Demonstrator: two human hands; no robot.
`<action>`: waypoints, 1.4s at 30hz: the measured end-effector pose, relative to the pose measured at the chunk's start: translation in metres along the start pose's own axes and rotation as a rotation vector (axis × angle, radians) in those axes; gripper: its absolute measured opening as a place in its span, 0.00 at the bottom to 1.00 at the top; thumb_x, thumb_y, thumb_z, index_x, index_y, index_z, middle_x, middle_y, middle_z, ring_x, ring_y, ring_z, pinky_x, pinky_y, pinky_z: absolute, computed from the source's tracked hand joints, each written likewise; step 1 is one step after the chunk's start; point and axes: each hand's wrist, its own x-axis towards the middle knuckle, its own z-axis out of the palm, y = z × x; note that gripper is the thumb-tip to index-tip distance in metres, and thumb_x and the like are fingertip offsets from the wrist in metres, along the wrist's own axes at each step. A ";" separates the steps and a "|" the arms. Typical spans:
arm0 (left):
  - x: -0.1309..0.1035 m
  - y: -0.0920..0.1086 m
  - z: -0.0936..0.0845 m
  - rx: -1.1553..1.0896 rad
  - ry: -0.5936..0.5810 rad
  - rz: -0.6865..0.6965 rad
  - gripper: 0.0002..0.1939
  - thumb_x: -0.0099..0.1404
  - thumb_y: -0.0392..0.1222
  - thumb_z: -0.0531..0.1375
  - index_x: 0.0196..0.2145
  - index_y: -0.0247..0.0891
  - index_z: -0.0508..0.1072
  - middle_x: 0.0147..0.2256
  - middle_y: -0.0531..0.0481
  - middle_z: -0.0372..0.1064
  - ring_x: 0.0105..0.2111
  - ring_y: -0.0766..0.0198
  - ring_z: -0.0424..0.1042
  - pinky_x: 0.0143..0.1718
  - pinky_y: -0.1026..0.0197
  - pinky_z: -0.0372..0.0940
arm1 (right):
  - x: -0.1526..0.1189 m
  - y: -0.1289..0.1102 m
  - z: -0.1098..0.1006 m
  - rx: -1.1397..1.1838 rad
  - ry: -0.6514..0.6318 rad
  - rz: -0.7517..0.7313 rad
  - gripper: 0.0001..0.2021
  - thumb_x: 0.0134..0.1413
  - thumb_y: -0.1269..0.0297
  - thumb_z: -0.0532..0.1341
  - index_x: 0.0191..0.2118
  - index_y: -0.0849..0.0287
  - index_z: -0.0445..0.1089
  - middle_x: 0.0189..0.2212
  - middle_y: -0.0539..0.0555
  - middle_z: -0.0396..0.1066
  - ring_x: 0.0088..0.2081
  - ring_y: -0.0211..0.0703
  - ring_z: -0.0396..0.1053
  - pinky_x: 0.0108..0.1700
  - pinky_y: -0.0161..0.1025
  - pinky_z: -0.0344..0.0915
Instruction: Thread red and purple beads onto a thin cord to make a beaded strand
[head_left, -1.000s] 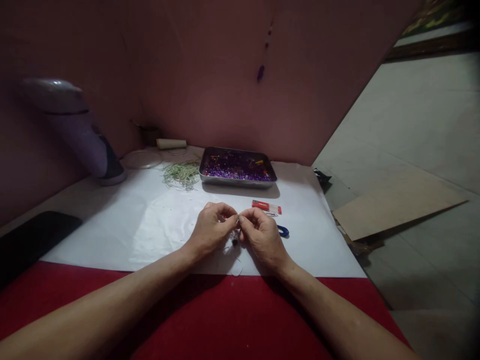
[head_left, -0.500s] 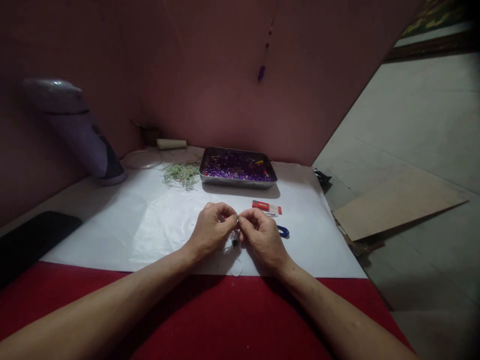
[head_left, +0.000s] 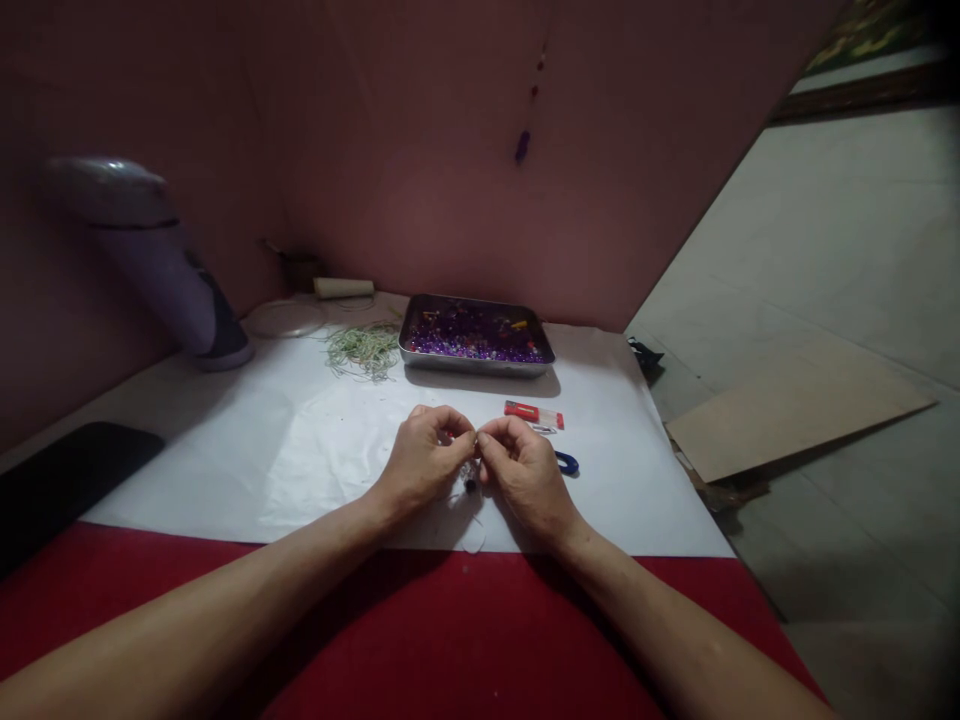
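My left hand and my right hand meet over the white sheet, both closed in a pinch with thumbs and fingertips almost touching. Between them they hold a thin beaded string; the spot they grip is too small to make out. Clear beads and a dark bead dangle just under the fingertips. A pale loop of thread shows below, near the sheet's front edge. A little red shows at my left fingers. Part of a blue-handled tool sticks out from behind my right hand.
A metal tray of purple and mixed beads stands behind my hands. Left of it lies a tangle of pale green thread. A red-and-clear packet lies nearby. A lilac bottle and a black phone-like object are at left.
The dark bead and clear beads under my fingers have turned slightly. Both hands keep the same place and pinch.
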 end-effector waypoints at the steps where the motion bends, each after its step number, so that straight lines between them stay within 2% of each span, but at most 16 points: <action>1: 0.000 0.000 0.000 0.004 -0.001 0.004 0.05 0.53 0.37 0.57 0.23 0.37 0.73 0.26 0.50 0.70 0.32 0.62 0.68 0.35 0.60 0.62 | 0.000 0.000 0.000 -0.002 0.001 -0.005 0.06 0.54 0.63 0.58 0.30 0.59 0.63 0.17 0.45 0.63 0.19 0.35 0.62 0.23 0.34 0.60; 18: -0.001 -0.003 0.001 -0.063 -0.032 -0.030 0.05 0.53 0.37 0.56 0.23 0.36 0.71 0.25 0.51 0.69 0.27 0.64 0.67 0.30 0.62 0.62 | -0.001 0.002 0.000 -0.036 0.000 -0.038 0.05 0.55 0.65 0.57 0.30 0.59 0.63 0.18 0.46 0.63 0.21 0.35 0.63 0.25 0.34 0.61; 27: 0.000 -0.002 0.001 0.003 0.001 0.050 0.06 0.55 0.37 0.57 0.22 0.38 0.72 0.25 0.51 0.70 0.31 0.63 0.67 0.34 0.61 0.61 | 0.001 0.005 -0.002 -0.031 0.010 -0.028 0.08 0.58 0.61 0.55 0.30 0.58 0.63 0.15 0.45 0.63 0.18 0.35 0.61 0.24 0.34 0.60; 32: -0.001 -0.001 0.001 0.008 0.004 0.058 0.07 0.56 0.40 0.59 0.23 0.39 0.72 0.26 0.51 0.70 0.33 0.61 0.66 0.34 0.60 0.60 | 0.001 0.005 -0.001 -0.047 -0.004 -0.053 0.07 0.57 0.62 0.56 0.31 0.59 0.64 0.17 0.46 0.63 0.20 0.36 0.63 0.26 0.34 0.61; 37: -0.002 -0.001 0.000 0.011 -0.010 0.084 0.07 0.57 0.36 0.58 0.23 0.39 0.72 0.25 0.51 0.70 0.33 0.61 0.65 0.35 0.59 0.60 | 0.001 0.007 -0.002 -0.030 -0.008 -0.007 0.09 0.61 0.60 0.52 0.32 0.58 0.62 0.16 0.45 0.63 0.16 0.33 0.58 0.21 0.32 0.57; 42: -0.002 0.001 0.000 0.024 0.006 0.090 0.06 0.56 0.36 0.58 0.23 0.40 0.73 0.26 0.51 0.70 0.33 0.61 0.65 0.35 0.59 0.60 | 0.002 0.008 -0.002 -0.002 -0.025 -0.033 0.06 0.59 0.62 0.54 0.32 0.58 0.62 0.17 0.45 0.62 0.19 0.34 0.61 0.23 0.33 0.60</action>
